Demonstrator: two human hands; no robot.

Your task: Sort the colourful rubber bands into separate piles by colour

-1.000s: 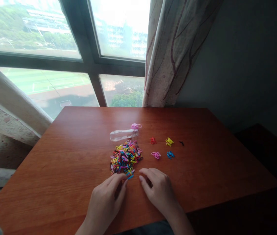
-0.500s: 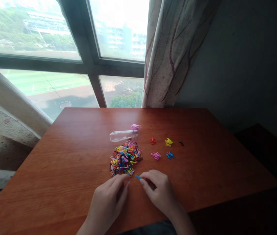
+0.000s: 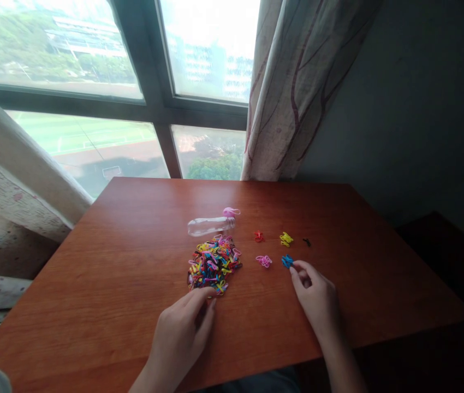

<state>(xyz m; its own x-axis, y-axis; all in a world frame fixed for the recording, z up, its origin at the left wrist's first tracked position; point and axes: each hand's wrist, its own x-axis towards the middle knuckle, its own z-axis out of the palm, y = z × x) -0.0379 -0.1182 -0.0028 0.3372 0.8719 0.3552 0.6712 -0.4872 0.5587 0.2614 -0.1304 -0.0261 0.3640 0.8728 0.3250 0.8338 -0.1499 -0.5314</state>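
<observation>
A heap of small mixed-colour rubber bands [image 3: 214, 263] lies mid-table. My left hand [image 3: 183, 333] rests at its near edge, fingers curled loosely, nothing visibly held. My right hand [image 3: 316, 295] reaches to the right, its fingertips pinched at the small blue pile [image 3: 286, 261]; whether a band is still between them I cannot make out. Other sorted piles lie nearby: pink [image 3: 263, 261], red [image 3: 259, 236], yellow [image 3: 285, 239] and a black band [image 3: 306, 242]. A clear small bottle [image 3: 210, 225] lies on its side behind the heap, with a pink cap [image 3: 230, 211] beside its mouth.
The wooden table [image 3: 105, 284] stands against a window, with a curtain [image 3: 297, 87] hanging at the back right and a patterned cushion at the left. A dark wall is on the right. A pale rim shows at the bottom left corner.
My right hand picked a blue band from the heap's near edge and carried it right and away to the blue pile. My left hand has stayed put.
</observation>
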